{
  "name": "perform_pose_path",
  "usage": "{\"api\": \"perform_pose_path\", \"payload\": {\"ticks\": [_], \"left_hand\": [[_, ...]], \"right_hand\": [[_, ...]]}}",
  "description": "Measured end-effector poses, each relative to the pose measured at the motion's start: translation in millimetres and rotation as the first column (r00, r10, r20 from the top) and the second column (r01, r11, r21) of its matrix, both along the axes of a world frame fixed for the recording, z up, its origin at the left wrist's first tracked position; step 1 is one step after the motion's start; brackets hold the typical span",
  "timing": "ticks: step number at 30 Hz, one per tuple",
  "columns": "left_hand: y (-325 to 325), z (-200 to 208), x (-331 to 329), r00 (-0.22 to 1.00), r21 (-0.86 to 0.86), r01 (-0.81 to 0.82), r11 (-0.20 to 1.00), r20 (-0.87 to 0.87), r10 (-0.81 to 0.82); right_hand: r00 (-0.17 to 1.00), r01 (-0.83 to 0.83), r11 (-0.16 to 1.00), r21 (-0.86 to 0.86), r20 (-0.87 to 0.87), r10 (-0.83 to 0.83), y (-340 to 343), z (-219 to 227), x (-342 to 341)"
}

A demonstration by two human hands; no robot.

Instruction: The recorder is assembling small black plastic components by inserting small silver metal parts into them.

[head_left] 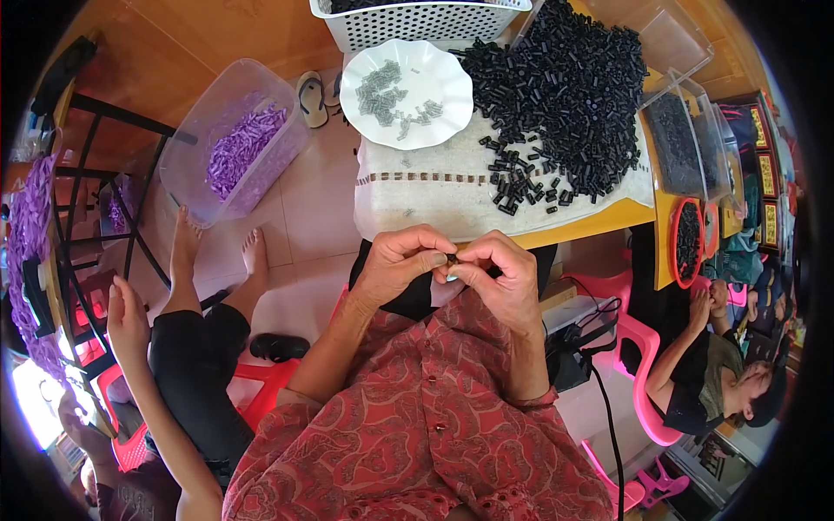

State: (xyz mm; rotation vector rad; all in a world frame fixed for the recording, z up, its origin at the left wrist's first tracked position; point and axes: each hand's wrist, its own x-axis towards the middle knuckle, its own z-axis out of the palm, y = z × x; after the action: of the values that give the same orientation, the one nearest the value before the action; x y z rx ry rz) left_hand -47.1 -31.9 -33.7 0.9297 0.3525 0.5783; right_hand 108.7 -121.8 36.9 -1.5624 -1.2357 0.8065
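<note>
Just off the table's near edge, my two hands meet in front of my chest. Between thumb and finger, my left hand (401, 267) pinches a small dark piece (452, 259). My right hand (506, 282) has its thumb and forefinger closed on the same piece from the other side. The fingertips hide most of it, so its exact kind does not show. Beyond my hands, many short black cylindrical parts (573, 95) lie heaped on a white cloth (417, 204). A white scalloped plate (447, 95) holds small greyish pieces (382, 95) that resemble springs.
A white perforated basket (417, 30) stands at the far edge. Clear bins (678, 139) and a red round tray (686, 243) of black parts are at right. On the left floor sits a clear tub (187, 174) with purple pieces. People sit on both sides.
</note>
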Motion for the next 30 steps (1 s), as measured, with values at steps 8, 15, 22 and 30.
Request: {"api": "perform_pose_path", "payload": {"ticks": [8, 15, 22, 30], "left_hand": [[0.8, -3.1, 0.0, 1.0, 0.022, 0.014, 1.0, -0.017, -0.014], [1.2, -3.3, -2.4, 1.0, -0.03, 0.021, 0.999, 0.013, -0.02], [5.5, -3.6, -3.6, 0.997, -0.153, 0.057, 0.987, 0.055, -0.049], [-2.8, -14.0, 2.7, 0.992, -0.312, 0.033, 0.949, 0.125, 0.006]], "right_hand": [[0.999, -0.032, 0.998, 0.045, -0.007, 0.032, 1.9, -14.0, 5.3], [0.996, -0.013, 0.999, 0.04, -0.086, 0.016, 3.2, -13.3, 5.4], [0.994, -0.092, 0.996, 0.016, -0.054, 0.092, 5.7, -5.1, 2.1], [0.993, -0.11, 0.994, 0.008, -0.05, 0.111, 5.8, -5.2, 0.9]]}}
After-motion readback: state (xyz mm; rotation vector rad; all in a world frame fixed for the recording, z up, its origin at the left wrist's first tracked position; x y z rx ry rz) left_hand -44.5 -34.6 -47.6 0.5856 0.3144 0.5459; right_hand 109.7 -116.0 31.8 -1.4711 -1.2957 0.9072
